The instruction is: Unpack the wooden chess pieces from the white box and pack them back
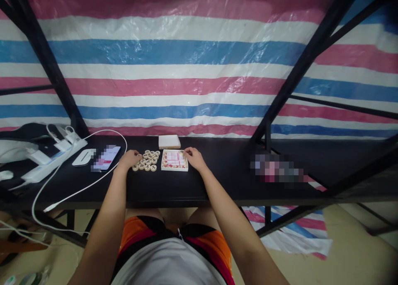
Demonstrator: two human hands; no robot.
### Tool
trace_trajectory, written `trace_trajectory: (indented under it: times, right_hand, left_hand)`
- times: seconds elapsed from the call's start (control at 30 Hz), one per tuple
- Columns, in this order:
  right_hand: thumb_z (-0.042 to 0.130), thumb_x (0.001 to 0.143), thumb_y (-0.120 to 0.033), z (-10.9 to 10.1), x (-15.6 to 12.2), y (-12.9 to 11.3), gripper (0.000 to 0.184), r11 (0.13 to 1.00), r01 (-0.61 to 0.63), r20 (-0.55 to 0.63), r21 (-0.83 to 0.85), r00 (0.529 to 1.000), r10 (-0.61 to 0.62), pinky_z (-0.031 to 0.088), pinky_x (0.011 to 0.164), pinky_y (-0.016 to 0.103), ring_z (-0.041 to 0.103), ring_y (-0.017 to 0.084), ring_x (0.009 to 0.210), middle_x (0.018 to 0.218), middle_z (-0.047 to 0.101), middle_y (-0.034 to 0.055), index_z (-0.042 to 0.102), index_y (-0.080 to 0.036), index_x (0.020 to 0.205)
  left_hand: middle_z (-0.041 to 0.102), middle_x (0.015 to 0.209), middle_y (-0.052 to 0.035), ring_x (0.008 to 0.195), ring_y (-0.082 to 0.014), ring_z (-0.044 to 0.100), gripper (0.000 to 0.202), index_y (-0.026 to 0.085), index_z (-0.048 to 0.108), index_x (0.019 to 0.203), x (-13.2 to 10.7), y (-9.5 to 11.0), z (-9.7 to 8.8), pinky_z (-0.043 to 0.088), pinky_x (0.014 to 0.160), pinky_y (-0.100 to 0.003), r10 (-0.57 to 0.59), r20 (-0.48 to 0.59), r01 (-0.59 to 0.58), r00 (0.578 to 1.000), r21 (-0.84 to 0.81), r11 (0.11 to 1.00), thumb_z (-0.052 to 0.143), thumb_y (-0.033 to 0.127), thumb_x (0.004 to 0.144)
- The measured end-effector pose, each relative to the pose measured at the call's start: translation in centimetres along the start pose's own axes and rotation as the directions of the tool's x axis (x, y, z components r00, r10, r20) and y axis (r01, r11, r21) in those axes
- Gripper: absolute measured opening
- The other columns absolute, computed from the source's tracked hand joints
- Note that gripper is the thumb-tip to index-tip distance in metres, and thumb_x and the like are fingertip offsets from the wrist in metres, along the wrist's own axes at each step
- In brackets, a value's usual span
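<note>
Pale grey shirt cloth (168, 262) bulks closest to my camera, with both forearms reaching past it over the black counter (226, 181). From my remote feed I find the black-marked round pieces (148, 161) clustered on the counter just left of a shallow white box (174, 169), and red-marked ones inside that box around a red-lined sheet (174, 158). I judge each piece to be light, rigid and hard to damage, yet smooth enough to skid if pressed off-centre; I'd take one by its round side wall, thumb opposite fingertip, and leave the marked face free. My guess is that the box has thin, slightly flexible walls, best steadied at a corner instead of squeezed across the middle, and that the sheet is soft and creases easily. Its shallow mate, a lid (168, 142) by the look of it, sits just behind on the counter. My left hand (131, 158) is palm down at the cluster's left edge, fingers bent inward at the pieces; I cannot tell whether they pinch one. My right hand (193, 158) comes in from the right, wrist bent, fingertips gathered at the box's far right corner; whether they are closed on a piece or the wall, I cannot tell.
</note>
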State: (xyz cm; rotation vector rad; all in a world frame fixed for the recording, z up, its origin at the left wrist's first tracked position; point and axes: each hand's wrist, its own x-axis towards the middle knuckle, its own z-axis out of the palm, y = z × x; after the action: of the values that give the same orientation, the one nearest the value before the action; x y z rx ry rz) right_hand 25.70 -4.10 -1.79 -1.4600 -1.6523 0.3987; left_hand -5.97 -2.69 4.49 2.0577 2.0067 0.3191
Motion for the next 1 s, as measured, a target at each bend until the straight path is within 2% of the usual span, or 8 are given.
trace_trajectory:
  times: [0.17, 0.23, 0.3, 0.47, 0.57, 0.67, 0.8, 1.0]
  right_hand:
    - [0.053, 0.082, -0.03, 0.1, 0.1, 0.2, 0.016, 1.0, 0.001, 0.006, -0.014, 1.0, 0.0, 0.045, 0.085, 0.032, 0.059, 0.016, 0.083, 0.089, 0.06, 0.0038, 0.064, -0.02, 0.088]
    - [0.053, 0.082, -0.031, 0.1, 0.1, 0.3, 0.017, 1.0, 0.006, 0.009, -0.016, 1.0, -0.006, 0.045, 0.085, 0.032, 0.059, 0.016, 0.084, 0.089, 0.06, 0.0036, 0.064, -0.02, 0.089]
    - [0.054, 0.082, -0.031, 0.2, 0.1, 0.3, 0.017, 1.0, 0.011, 0.008, -0.016, 1.0, -0.011, 0.044, 0.085, 0.032, 0.058, 0.016, 0.085, 0.089, 0.061, 0.0034, 0.064, -0.02, 0.089]
    - [0.055, 0.081, -0.031, 0.3, 0.0, 0.2, 0.016, 1.0, -0.005, 0.015, -0.002, 1.0, 0.005, 0.045, 0.083, 0.031, 0.058, 0.016, 0.083, 0.089, 0.061, 0.0035, 0.064, -0.02, 0.09]
    - [0.058, 0.079, -0.03, 0.3, 0.1, 0.2, 0.016, 1.0, -0.009, 0.023, -0.009, 1.0, 0.01, 0.045, 0.082, 0.031, 0.058, 0.015, 0.082, 0.088, 0.06, 0.0029, 0.064, -0.02, 0.09]
    - [0.06, 0.076, -0.026, 0.3, 0.2, 0.3, 0.016, 1.0, -0.008, 0.023, -0.007, 1.0, 0.008, 0.046, 0.083, 0.03, 0.058, 0.015, 0.082, 0.09, 0.061, 0.0026, 0.064, -0.021, 0.09]
    - [0.059, 0.076, -0.023, 0.3, 0.3, 0.4, 0.016, 1.0, -0.014, 0.023, 0.0, 1.0, 0.014, 0.046, 0.084, 0.031, 0.058, 0.015, 0.082, 0.091, 0.061, 0.0025, 0.064, -0.021, 0.091]
    - [0.058, 0.077, -0.023, 0.5, 0.2, 0.6, 0.018, 1.0, -0.017, 0.025, 0.013, 1.0, 0.017, 0.046, 0.085, 0.032, 0.059, 0.015, 0.084, 0.091, 0.061, 0.0031, 0.064, -0.02, 0.094]
  left_hand:
    - [0.069, 0.105, -0.0129, 0.098, -0.0278, 0.064, 0.038, 0.019, 0.069, 0.103, -0.1, 0.3, 0.3, 0.047, 0.077, -0.031, -0.073, -0.108, 0.075, 0.991, 0.017, 0.997, 0.051, 0.042, 0.079]
    - [0.068, 0.107, -0.0125, 0.098, -0.0274, 0.063, 0.038, 0.019, 0.069, 0.104, -0.4, 1.0, 0.5, 0.047, 0.078, -0.031, -0.024, -0.196, 0.026, 0.98, 0.004, 1.0, 0.051, 0.042, 0.079]
    - [0.067, 0.107, -0.0109, 0.097, -0.0252, 0.063, 0.037, 0.02, 0.068, 0.105, -1.0, 2.1, 0.8, 0.047, 0.079, -0.03, 0.107, -0.257, -0.11, 0.96, 0.001, 0.994, 0.051, 0.041, 0.08]
    - [0.066, 0.104, -0.0069, 0.096, -0.0212, 0.062, 0.034, 0.021, 0.066, 0.109, -2.4, 6.7, 1.9, 0.046, 0.079, -0.026, 0.449, -0.188, -0.445, 0.874, 0.061, 0.893, 0.051, 0.037, 0.083]
    - [0.068, 0.102, -0.0082, 0.095, -0.0226, 0.063, 0.036, 0.019, 0.063, 0.113, -2.3, 9.6, 2.8, 0.046, 0.081, -0.029, 0.521, -0.16, -0.503, 0.838, 0.14, 0.853, 0.052, 0.033, 0.082]
    - [0.07, 0.096, -0.0088, 0.092, -0.0233, 0.064, 0.03, 0.019, 0.065, 0.107, -1.6, 11.6, 3.9, 0.046, 0.081, -0.03, 0.52, -0.132, -0.496, 0.844, 0.18, 0.85, 0.054, 0.031, 0.082]
    - [0.07, 0.097, -0.0091, 0.093, -0.023, 0.064, 0.023, 0.018, 0.069, 0.095, -0.6, 12.4, 5.3, 0.045, 0.083, -0.03, 0.532, -0.123, -0.511, 0.838, 0.17, 0.843, 0.051, 0.028, 0.086]
    - [0.066, 0.11, -0.0128, 0.107, -0.0264, 0.057, 0.033, 0.017, 0.067, 0.111, -0.6, 11.8, 6.2, 0.043, 0.092, -0.036, 0.609, -0.12, -0.582, 0.784, 0.198, 0.788, 0.044, 0.028, 0.092]
